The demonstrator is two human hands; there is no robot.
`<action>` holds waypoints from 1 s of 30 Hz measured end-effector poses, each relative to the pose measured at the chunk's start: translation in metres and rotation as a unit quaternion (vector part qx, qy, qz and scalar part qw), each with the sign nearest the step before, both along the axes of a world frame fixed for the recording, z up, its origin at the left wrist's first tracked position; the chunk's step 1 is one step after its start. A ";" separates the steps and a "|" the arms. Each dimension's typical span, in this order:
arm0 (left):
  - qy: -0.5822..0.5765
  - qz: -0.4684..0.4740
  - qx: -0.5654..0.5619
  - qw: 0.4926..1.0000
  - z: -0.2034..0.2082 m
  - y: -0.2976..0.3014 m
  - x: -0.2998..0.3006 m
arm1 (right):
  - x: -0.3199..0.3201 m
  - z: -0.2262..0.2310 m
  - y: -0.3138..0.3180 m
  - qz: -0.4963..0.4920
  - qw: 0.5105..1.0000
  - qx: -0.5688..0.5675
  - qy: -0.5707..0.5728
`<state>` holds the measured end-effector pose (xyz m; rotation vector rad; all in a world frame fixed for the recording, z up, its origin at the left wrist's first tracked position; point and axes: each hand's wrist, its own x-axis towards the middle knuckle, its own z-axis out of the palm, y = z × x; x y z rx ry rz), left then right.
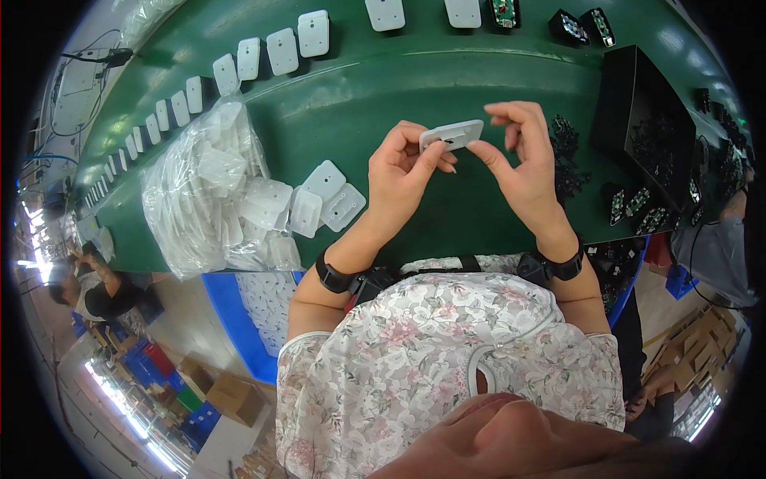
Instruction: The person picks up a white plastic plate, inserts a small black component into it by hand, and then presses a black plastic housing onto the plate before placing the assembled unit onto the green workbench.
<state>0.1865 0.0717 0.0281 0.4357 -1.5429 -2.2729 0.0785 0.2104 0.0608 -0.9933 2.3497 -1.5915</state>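
Observation:
My left hand (396,176) grips a white plastic cover (463,132) by its left end, thumb in front and fingers behind, over the green table. A small dark spot shows on the cover near the thumb. At the cover's right end, my right hand (527,164) has its fingers apart and curved; its thumb tip is at the cover's edge, and I cannot tell whether it touches. Left of my left forearm lie several loose white covers (323,182), beside a clear plastic bag (203,180) full of more.
A row of white-topped cases (282,52) curves along the green table (351,104). Open cases with circuit boards (505,12) stand at the far right. A black bin (638,112) and small black parts (566,156) lie right. A blue crate (239,319) sits below the table edge.

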 end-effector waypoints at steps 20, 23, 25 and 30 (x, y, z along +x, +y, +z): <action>-0.189 0.031 -0.155 0.969 -0.009 -0.032 -0.011 | -0.087 -0.009 -0.025 0.003 0.997 0.069 0.013; -0.201 0.080 -0.310 0.926 -0.018 -0.033 -0.012 | -0.137 -0.005 -0.048 -0.095 0.964 0.170 0.179; -0.189 0.097 -0.412 0.886 -0.022 -0.034 -0.016 | -0.162 -0.009 -0.061 -0.116 0.945 0.206 0.225; -0.163 0.104 -0.547 0.814 -0.020 -0.032 -0.018 | -0.204 -0.010 -0.091 -0.096 0.933 0.328 0.114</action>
